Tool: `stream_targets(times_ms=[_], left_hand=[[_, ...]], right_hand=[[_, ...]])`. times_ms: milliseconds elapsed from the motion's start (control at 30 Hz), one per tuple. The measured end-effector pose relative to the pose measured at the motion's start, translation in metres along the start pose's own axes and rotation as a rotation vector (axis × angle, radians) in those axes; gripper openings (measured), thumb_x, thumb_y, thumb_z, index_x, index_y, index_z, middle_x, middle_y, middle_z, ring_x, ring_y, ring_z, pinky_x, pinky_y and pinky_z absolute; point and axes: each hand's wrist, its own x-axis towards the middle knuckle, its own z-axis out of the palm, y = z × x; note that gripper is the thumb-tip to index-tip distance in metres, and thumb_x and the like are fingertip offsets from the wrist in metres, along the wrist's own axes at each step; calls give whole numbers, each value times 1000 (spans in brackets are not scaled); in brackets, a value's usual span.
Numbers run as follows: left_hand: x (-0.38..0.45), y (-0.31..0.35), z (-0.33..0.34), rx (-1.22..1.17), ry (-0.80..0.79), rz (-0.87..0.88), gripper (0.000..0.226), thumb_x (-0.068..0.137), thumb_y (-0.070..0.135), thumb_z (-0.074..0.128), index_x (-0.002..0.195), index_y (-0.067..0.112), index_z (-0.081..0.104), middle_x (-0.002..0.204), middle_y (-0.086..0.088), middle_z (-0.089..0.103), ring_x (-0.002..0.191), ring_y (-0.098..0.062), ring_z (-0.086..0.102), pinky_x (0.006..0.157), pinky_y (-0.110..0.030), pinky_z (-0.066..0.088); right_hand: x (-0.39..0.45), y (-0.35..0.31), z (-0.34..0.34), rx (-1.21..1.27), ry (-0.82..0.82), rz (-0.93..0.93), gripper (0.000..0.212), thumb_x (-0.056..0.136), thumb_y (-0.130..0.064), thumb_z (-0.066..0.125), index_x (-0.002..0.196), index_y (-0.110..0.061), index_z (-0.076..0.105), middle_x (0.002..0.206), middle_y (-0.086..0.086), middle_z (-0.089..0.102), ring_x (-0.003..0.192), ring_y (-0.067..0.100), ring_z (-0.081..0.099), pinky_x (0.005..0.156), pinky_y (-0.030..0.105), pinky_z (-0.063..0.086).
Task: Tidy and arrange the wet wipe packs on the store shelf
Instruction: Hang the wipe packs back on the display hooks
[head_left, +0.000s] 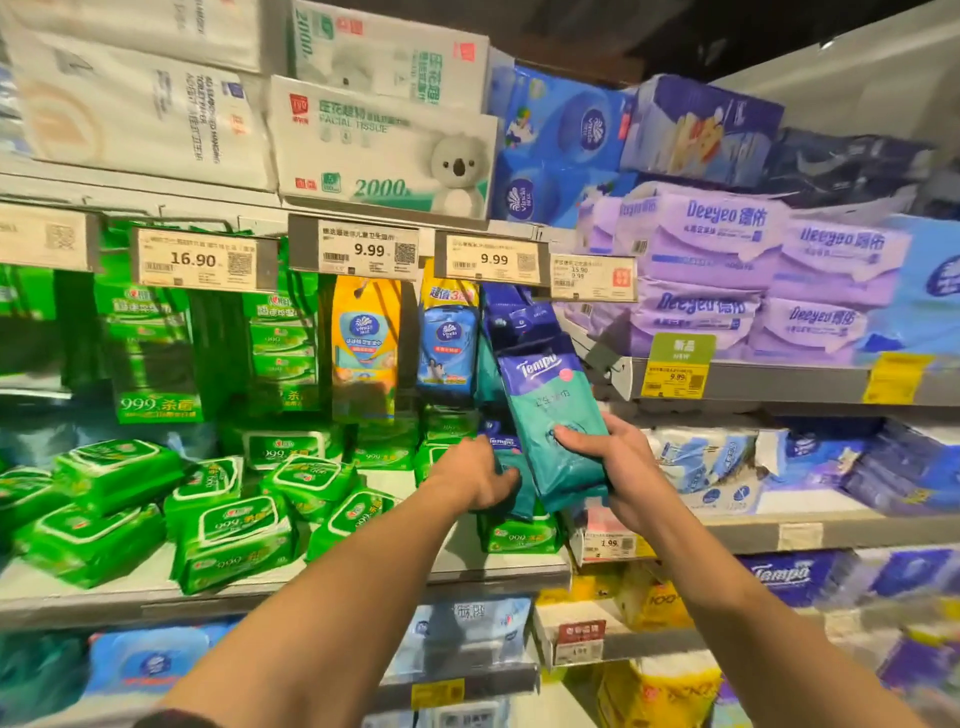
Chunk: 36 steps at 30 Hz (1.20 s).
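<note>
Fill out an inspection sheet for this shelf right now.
Surface: shelf holds loose green packs, many lying askew.
Job's things: teal Tempo pack held tilted in front of the hooks; second Tempo pack lower, behind the left hand.
Clutter: green packs scattered, not in rows.
Grips: right hand grips the teal pack's lower part; left hand rests on the second pack, closure unclear.
Cables: nothing seen.
Surroundings: price tags above hanging packs; tissue boxes on top; purple Deeyeo packs to the right.
</note>
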Motion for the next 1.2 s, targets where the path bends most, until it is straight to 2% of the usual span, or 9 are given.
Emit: stream_targets(times_ms=[133, 333, 467, 567, 667, 767, 933, 1067, 1200], left_hand=[[10, 13, 14, -98, 20, -163, 81, 78, 66, 60, 133, 8, 46, 134, -15, 54, 123, -35, 54, 101, -40, 46], [10, 16, 20, -384, 17, -324, 47, 80, 48, 73, 113, 15, 70, 112, -2, 70, 109, -22, 65, 76, -23, 44], [24, 13, 25, -604, -161, -409, 56, 66, 19, 88, 113, -2, 65, 101, -6, 72, 95, -26, 70, 88, -41, 57], [10, 20, 20, -695, -161, -420, 40, 63, 1, 82, 99, -7, 66, 88, -20, 72, 79, -33, 72, 77, -48, 60], [-13, 29, 2, -669, -96, -384, 26, 66, -4, 80, 78, -1, 58, 75, -16, 68, 68, -30, 68, 65, -42, 57], [-29, 22, -13, -638, -70, -345, 25, 66, -4, 80, 77, 0, 58, 68, -13, 66, 57, -26, 65, 51, -36, 55], [-46, -17, -32, -720, -59, -297, 32, 64, -2, 82, 93, -6, 72, 88, -19, 75, 74, -33, 72, 73, -50, 60], [-60, -39, -48, -763, -12, -278, 30, 65, 2, 84, 93, -2, 73, 86, -15, 76, 76, -32, 73, 66, -38, 60], [-69, -50, -63, -809, 29, -260, 28, 65, 2, 84, 92, -1, 74, 88, -17, 76, 78, -33, 73, 69, -40, 60]], right_hand=[[7, 8, -10, 67, -52, -27, 50, 67, -5, 82, 114, -2, 65, 103, 19, 74, 91, 38, 71, 80, 44, 58], [5, 16, -20, 189, -80, -62, 61, 59, -12, 81, 117, -4, 63, 107, 15, 74, 97, 36, 71, 85, 46, 57], [1, 14, -24, 190, -88, -73, 59, 59, -13, 82, 115, -4, 63, 106, 14, 75, 98, 36, 71, 86, 48, 57], [-2, 11, -25, 184, -88, -85, 57, 60, -12, 82, 113, -5, 63, 105, 13, 75, 96, 35, 71, 84, 47, 57], [-7, 10, -25, 196, -98, -96, 47, 68, -6, 80, 112, -6, 63, 104, 12, 75, 96, 34, 71, 83, 46, 57], [-13, 9, -18, 246, -141, -107, 52, 67, -6, 78, 117, -6, 61, 108, 14, 74, 97, 36, 71, 83, 47, 57], [-16, 9, -4, 353, -168, -116, 60, 62, -8, 76, 120, -7, 61, 110, 16, 73, 95, 35, 70, 84, 49, 56], [-12, 3, 7, 374, -142, -129, 58, 64, -6, 76, 120, -9, 61, 103, 10, 75, 86, 30, 72, 74, 43, 58], [1, 4, 14, 376, -130, -94, 51, 71, -1, 74, 120, -9, 61, 108, 14, 74, 91, 34, 70, 85, 52, 56]])
